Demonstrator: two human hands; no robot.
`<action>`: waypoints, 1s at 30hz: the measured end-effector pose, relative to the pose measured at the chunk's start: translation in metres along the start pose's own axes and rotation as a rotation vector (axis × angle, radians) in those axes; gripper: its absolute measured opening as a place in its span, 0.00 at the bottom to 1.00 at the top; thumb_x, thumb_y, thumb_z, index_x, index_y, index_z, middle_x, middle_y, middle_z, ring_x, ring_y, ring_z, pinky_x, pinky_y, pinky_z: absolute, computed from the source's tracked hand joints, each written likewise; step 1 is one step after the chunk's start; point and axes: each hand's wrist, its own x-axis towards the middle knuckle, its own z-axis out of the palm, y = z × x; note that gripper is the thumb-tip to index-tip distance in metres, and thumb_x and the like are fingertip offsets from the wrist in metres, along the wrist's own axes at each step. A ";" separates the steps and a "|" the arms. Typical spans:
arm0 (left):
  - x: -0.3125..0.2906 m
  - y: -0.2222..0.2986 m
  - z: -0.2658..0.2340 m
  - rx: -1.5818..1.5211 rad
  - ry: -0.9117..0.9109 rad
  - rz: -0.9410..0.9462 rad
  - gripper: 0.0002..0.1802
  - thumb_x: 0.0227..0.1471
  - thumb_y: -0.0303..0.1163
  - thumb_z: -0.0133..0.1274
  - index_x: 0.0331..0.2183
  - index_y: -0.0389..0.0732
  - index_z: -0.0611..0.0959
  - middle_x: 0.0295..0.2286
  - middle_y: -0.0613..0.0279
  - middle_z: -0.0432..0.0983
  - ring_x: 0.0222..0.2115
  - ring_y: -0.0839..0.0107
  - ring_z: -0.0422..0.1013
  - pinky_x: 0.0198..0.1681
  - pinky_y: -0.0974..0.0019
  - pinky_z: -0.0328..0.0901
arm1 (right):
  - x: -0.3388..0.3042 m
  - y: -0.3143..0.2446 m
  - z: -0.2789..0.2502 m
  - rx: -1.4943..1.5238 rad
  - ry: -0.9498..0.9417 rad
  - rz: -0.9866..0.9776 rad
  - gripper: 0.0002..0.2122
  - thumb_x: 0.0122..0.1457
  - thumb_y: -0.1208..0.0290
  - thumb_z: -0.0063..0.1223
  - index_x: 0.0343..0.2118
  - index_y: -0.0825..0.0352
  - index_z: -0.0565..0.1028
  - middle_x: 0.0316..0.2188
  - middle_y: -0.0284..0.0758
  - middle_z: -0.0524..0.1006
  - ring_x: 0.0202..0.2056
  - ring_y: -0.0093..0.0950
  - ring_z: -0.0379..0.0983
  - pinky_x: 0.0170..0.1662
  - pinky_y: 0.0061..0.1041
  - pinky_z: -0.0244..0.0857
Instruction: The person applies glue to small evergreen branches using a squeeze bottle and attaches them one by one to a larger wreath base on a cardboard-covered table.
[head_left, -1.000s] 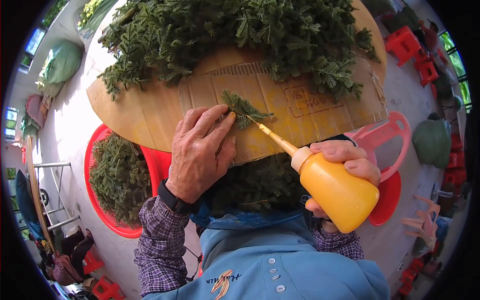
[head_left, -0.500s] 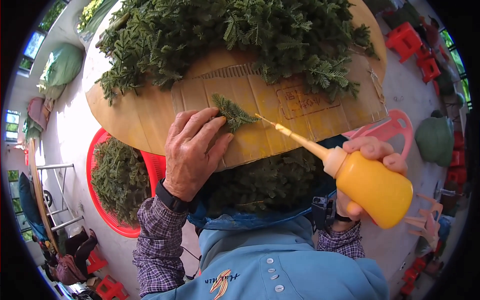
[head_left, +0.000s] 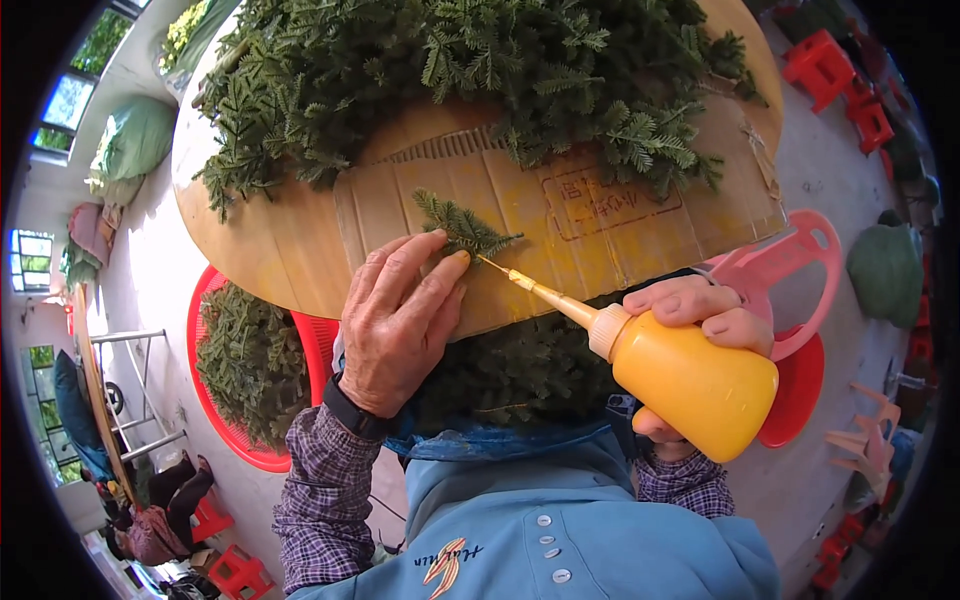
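A small green fir sprig [head_left: 465, 225] lies on a flat piece of cardboard [head_left: 420, 290], its tip pointing right. My left hand [head_left: 395, 315] pinches the sprig's left and lower side between thumb and fingers. My right hand [head_left: 705, 305] is wrapped round a squeeze bottle [head_left: 695, 380] of yellow liquid, held tilted with its long thin nozzle [head_left: 535, 290] aimed up and left. The nozzle's tip is at the lower edge of the sprig, close to my left fingertips; whether it touches cannot be made out. Yellow smears mark the cardboard.
A heap of fir branches [head_left: 450, 80] covers the far part of the round wooden table [head_left: 240, 240]. More greenery fills a red basket [head_left: 205, 390] at left and a blue-lined holder in front of me. A pink chair [head_left: 815, 270] stands at right; red stools [head_left: 818, 70] lie beyond.
My right hand has brought the bottle leftward and its nozzle tip has moved from the sprig's right tip down to its lower edge. My left hand still holds the sprig.
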 end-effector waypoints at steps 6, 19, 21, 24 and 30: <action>0.001 -0.001 0.001 0.015 -0.025 0.011 0.16 0.45 0.25 0.62 0.40 0.42 0.84 0.43 0.59 0.77 0.44 0.58 0.73 0.47 0.56 0.69 | 0.017 -0.003 -0.013 0.009 -0.045 0.027 0.34 0.46 0.63 0.75 0.50 0.64 0.61 0.43 0.47 0.73 0.41 0.40 0.74 0.45 0.40 0.75; 0.003 -0.001 -0.003 0.051 -0.093 0.015 0.22 0.44 0.25 0.59 0.45 0.45 0.83 0.42 0.60 0.75 0.45 0.59 0.72 0.47 0.56 0.68 | 0.019 0.011 -0.007 0.040 -0.083 0.044 0.34 0.47 0.62 0.75 0.50 0.63 0.61 0.43 0.46 0.73 0.42 0.40 0.75 0.46 0.38 0.74; 0.003 -0.001 -0.002 0.054 -0.096 0.016 0.22 0.44 0.25 0.59 0.46 0.46 0.83 0.42 0.61 0.75 0.45 0.59 0.71 0.47 0.56 0.68 | 0.020 0.009 -0.008 0.033 -0.085 0.060 0.35 0.45 0.60 0.75 0.50 0.63 0.61 0.43 0.44 0.72 0.41 0.40 0.74 0.45 0.40 0.74; 0.004 -0.001 -0.002 0.058 -0.099 0.019 0.24 0.43 0.25 0.59 0.46 0.47 0.83 0.42 0.61 0.75 0.45 0.59 0.71 0.47 0.56 0.67 | 0.021 0.008 -0.011 0.017 -0.092 0.092 0.37 0.42 0.57 0.77 0.50 0.61 0.62 0.42 0.41 0.72 0.40 0.40 0.74 0.44 0.42 0.73; 0.008 0.004 -0.005 0.041 -0.089 0.003 0.20 0.43 0.20 0.57 0.42 0.41 0.85 0.39 0.57 0.77 0.42 0.56 0.73 0.47 0.57 0.68 | 0.022 0.013 -0.016 0.066 -0.097 0.087 0.34 0.46 0.64 0.75 0.50 0.64 0.62 0.43 0.46 0.72 0.43 0.39 0.74 0.47 0.40 0.74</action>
